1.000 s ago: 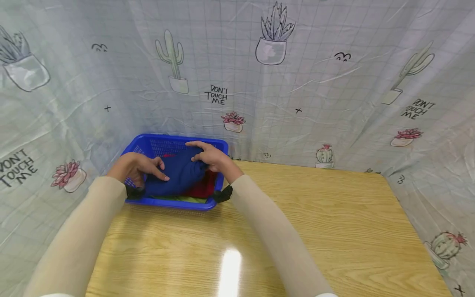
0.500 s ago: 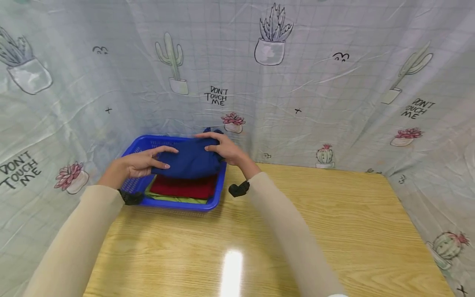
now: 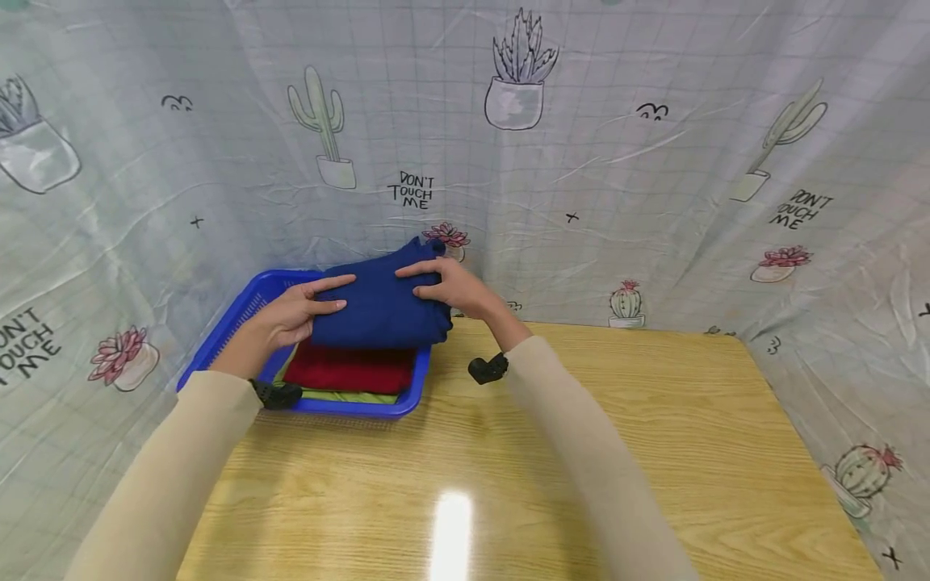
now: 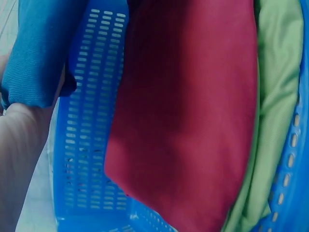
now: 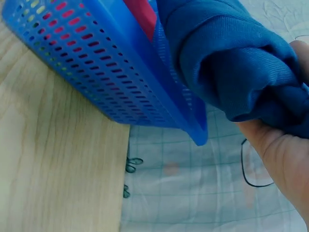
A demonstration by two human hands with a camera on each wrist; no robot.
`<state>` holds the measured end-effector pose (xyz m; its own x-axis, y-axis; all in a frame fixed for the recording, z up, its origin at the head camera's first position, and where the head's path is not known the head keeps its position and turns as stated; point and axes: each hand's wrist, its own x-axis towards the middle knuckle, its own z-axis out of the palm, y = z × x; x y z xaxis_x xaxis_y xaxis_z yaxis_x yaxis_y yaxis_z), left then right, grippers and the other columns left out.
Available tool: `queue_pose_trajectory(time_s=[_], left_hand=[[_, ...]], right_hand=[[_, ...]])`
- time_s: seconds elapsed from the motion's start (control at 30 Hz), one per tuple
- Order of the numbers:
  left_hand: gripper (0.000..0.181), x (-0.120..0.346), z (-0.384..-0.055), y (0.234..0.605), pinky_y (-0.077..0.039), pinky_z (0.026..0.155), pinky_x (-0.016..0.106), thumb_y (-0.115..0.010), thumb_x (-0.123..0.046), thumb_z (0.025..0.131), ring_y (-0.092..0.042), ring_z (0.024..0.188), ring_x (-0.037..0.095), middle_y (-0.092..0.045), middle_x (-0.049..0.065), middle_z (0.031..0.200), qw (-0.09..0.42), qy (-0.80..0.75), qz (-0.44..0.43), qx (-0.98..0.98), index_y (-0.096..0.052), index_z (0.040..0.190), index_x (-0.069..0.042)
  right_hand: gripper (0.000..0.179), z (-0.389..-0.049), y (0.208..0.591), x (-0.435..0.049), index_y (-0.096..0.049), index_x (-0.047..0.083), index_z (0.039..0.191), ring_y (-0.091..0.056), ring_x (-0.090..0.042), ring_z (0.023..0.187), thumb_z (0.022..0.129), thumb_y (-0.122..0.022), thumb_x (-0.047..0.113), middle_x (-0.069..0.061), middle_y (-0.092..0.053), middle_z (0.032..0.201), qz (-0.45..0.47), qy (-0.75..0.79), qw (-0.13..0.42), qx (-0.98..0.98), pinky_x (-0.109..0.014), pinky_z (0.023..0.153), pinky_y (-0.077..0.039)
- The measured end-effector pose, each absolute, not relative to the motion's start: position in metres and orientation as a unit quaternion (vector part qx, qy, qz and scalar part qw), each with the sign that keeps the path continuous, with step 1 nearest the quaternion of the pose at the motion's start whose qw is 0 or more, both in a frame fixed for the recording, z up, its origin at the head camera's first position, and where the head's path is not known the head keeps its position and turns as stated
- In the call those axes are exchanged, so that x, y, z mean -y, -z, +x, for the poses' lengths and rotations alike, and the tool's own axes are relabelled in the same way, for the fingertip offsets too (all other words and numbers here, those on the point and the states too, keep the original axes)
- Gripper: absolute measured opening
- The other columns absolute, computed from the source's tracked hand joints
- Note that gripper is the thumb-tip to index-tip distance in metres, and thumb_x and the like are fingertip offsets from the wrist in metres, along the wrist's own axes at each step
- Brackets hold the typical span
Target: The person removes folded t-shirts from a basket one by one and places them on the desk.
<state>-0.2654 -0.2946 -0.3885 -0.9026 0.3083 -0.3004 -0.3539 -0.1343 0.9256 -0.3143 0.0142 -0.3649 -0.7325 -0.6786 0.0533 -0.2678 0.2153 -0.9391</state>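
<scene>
A folded dark blue garment [image 3: 378, 298] is held up over the back of the blue plastic basket [image 3: 395, 409]. My left hand [image 3: 291, 313] grips its left end, thumb and fingers on the near face. The right end is gripped by my right hand [image 3: 461, 289], and in the right wrist view the rolled layers of the blue garment [image 5: 231, 72] show at that end. Below it in the basket lies a folded red garment [image 4: 188, 116], on top of a folded light green one [image 4: 280, 87]. The palms are mostly hidden behind the cloth.
The basket stands on a wooden table [image 3: 581, 420] near its back left corner. A pale curtain [image 3: 240, 145] printed with cacti hangs close behind and to the left of it. Bare wood extends to the right and in front.
Both hands have lifted the blue garment up from inside the basket and slightly back, uncovering the red and green garments. The basket appears tilted or shifted slightly left in view.
</scene>
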Motion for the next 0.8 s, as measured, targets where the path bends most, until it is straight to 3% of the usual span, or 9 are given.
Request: queue_pose_trajectory(time_s=[0.03, 0.13, 0.27, 0.37, 0.43, 0.47, 0.6, 0.67, 0.8], left_hand=[[0.059, 0.293, -0.267, 0.388, -0.051, 0.056, 0.020, -0.061, -0.001, 0.101, -0.068, 0.080, 0.010, -0.010, 0.007, 0.169, 0.215, -0.751, -0.018, -0.624, -0.049, 0.153, -0.026], [0.071, 0.291, -0.270, 0.386, -0.035, 0.046, 0.021, -0.062, 0.004, 0.098, -0.058, 0.079, 0.003, 0.016, 0.000, 0.169, 0.211, -0.739, -0.009, -0.640, -0.041, 0.158, -0.028], [0.075, 0.288, -0.273, 0.384, -0.045, 0.059, 0.020, -0.062, 0.009, 0.096, -0.054, 0.109, 0.003, 0.015, -0.002, 0.169, 0.214, -0.739, 0.005, -0.639, -0.038, 0.159, -0.025], [0.075, 0.285, -0.273, 0.381, -0.041, 0.056, 0.019, -0.064, 0.009, 0.095, -0.056, 0.079, 0.003, 0.016, -0.005, 0.169, 0.197, -0.742, 0.007, -0.641, -0.041, 0.157, -0.025], [0.074, 0.283, -0.273, 0.378, -0.035, 0.051, 0.019, -0.066, 0.009, 0.094, -0.044, 0.058, 0.006, 0.011, -0.007, 0.168, 0.184, -0.748, 0.008, -0.638, -0.043, 0.157, -0.025], [0.073, 0.282, -0.273, 0.377, -0.030, 0.048, 0.020, -0.067, 0.008, 0.093, -0.037, 0.051, 0.008, -0.008, -0.008, 0.166, 0.175, -0.748, 0.004, -0.640, -0.046, 0.155, -0.025], [0.065, 0.277, -0.270, 0.372, -0.041, 0.053, 0.018, -0.069, -0.003, 0.096, -0.054, 0.056, 0.004, -0.062, -0.012, 0.124, 0.167, -0.755, -0.003, -0.634, -0.047, 0.154, -0.022], [0.061, 0.273, -0.267, 0.371, -0.051, 0.061, 0.019, -0.069, -0.011, 0.097, -0.066, 0.072, 0.005, -0.069, -0.003, 0.114, 0.160, -0.744, -0.008, -0.649, -0.049, 0.153, -0.022], [0.059, 0.262, -0.259, 0.371, -0.054, 0.069, 0.021, -0.070, -0.020, 0.098, -0.067, 0.084, 0.006, -0.050, 0.001, 0.142, 0.133, -0.699, 0.005, -0.703, -0.050, 0.153, -0.024]], right_hand=[[0.037, -0.314, 0.363, -0.016, -0.067, 0.012, 0.137, -0.056, -0.024, 0.130, 0.100, -0.063, 0.005, -0.009, -0.058, 0.143, -0.308, 0.535, 0.183, -0.765, -0.037, 0.100, -0.051], [0.038, -0.313, 0.358, -0.019, -0.067, 0.017, 0.137, -0.031, -0.025, 0.151, 0.099, -0.067, 0.011, -0.011, -0.050, 0.152, -0.295, 0.509, 0.169, -0.791, -0.041, 0.111, -0.043], [0.044, -0.314, 0.355, -0.023, -0.066, 0.022, 0.139, -0.005, -0.024, 0.157, 0.095, -0.074, 0.021, -0.012, -0.033, 0.164, -0.279, 0.478, 0.162, -0.817, -0.044, 0.120, -0.029], [0.049, -0.313, 0.353, -0.025, -0.065, 0.023, 0.139, -0.009, -0.025, 0.157, 0.092, -0.078, 0.024, -0.012, -0.027, 0.166, -0.266, 0.470, 0.160, -0.826, -0.044, 0.121, -0.028], [0.051, -0.313, 0.351, -0.027, -0.064, 0.022, 0.140, -0.015, -0.025, 0.156, 0.092, -0.079, 0.023, -0.011, -0.029, 0.165, -0.263, 0.468, 0.156, -0.829, -0.043, 0.118, -0.033], [0.051, -0.313, 0.350, -0.028, -0.064, 0.022, 0.141, -0.018, -0.025, 0.155, 0.092, -0.078, 0.022, -0.012, -0.030, 0.165, -0.265, 0.464, 0.151, -0.832, -0.042, 0.117, -0.035], [0.053, -0.312, 0.349, -0.032, -0.061, 0.023, 0.144, -0.022, -0.027, 0.154, 0.094, -0.076, 0.018, -0.014, -0.027, 0.165, -0.271, 0.429, 0.128, -0.852, -0.041, 0.115, -0.037], [0.056, -0.311, 0.350, -0.036, -0.058, 0.025, 0.147, -0.016, -0.029, 0.155, 0.094, -0.075, 0.019, -0.016, -0.018, 0.168, -0.271, 0.409, 0.124, -0.863, -0.042, 0.118, -0.033], [0.063, -0.307, 0.354, -0.046, -0.050, 0.028, 0.152, -0.014, -0.030, 0.156, 0.095, -0.074, 0.017, -0.015, -0.012, 0.169, -0.271, 0.398, 0.125, -0.867, -0.045, 0.119, -0.030]])
